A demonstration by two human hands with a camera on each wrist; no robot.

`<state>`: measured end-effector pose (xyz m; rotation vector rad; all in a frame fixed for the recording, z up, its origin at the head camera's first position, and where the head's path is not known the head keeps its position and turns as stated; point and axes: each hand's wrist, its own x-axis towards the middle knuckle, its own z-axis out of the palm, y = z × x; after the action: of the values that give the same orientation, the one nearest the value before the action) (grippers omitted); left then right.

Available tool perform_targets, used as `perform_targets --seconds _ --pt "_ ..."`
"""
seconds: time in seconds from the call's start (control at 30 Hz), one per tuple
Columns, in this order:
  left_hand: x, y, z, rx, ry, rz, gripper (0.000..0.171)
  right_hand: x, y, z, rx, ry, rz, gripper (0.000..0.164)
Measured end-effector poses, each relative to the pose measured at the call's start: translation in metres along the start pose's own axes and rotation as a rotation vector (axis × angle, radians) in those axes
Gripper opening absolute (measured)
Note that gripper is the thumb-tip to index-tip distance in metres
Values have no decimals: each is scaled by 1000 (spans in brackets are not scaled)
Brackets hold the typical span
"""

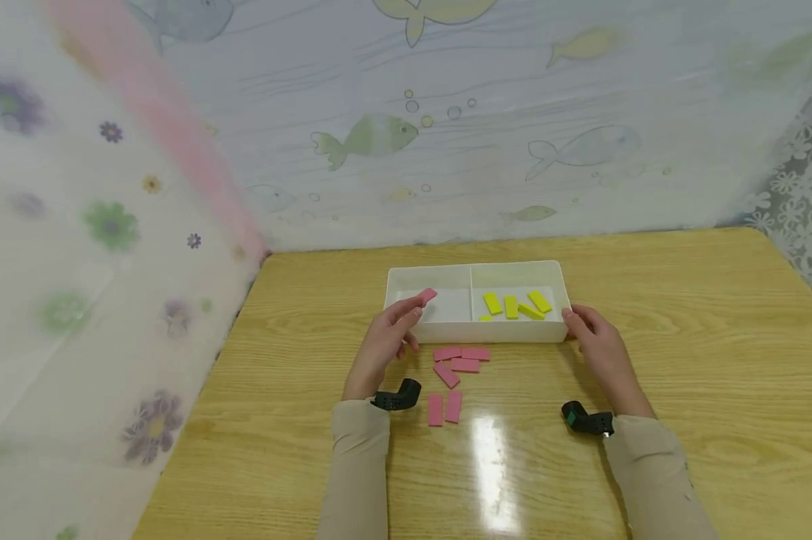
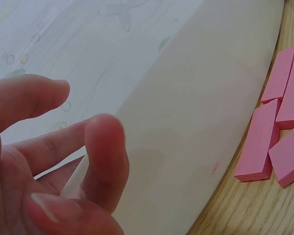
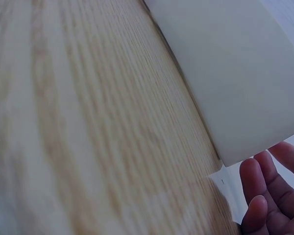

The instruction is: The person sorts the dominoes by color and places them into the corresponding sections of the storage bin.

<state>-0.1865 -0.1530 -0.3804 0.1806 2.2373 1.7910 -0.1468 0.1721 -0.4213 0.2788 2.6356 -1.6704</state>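
Observation:
A white two-compartment tray (image 1: 440,332) sits on the wooden table. My left hand (image 1: 383,335) reaches over its front left edge. A pink block (image 1: 428,295) shows at the left fingertips, over the left compartment. In the left wrist view the fingers (image 2: 106,152) are apart, with no block visible between them. My right hand (image 1: 598,341) is at the tray's front right corner, fingertips against its end. Loosely bent right fingers (image 3: 253,178) show below that corner in the right wrist view. Several yellow blocks (image 1: 510,307) lie in the right compartment.
In front of the tray lie several pink blocks (image 1: 464,365), two of them nearer the table's front. A fish-patterned cloth (image 1: 473,172) hangs behind the table (image 1: 271,420), and a flower-patterned cloth (image 1: 75,292) hangs along its left side.

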Motion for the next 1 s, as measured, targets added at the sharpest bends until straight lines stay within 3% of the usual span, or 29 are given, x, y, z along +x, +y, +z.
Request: perform_targets --seconds 0.37,0.47,0.63,0.73,0.83,1.0 --pt "-13 23 1 14 0 -36 38 2 -2 1 -10 5 -5 69" --pt "-14 22 1 -36 13 -5 35 1 -1 0 -14 -4 0 70" --pt "-10 9 -3 -194 70 57 29 -1 -1 1 -19 -15 11 71" --pt "-6 -1 -7 -231 92 55 33 -3 -1 0 -23 -19 18 71" --pt "-3 -5 -9 -192 76 35 42 -3 -1 0 -18 -21 18 71" --pt "2 -4 -8 -23 -62 -8 45 -1 -2 -1 -6 -5 11 72"
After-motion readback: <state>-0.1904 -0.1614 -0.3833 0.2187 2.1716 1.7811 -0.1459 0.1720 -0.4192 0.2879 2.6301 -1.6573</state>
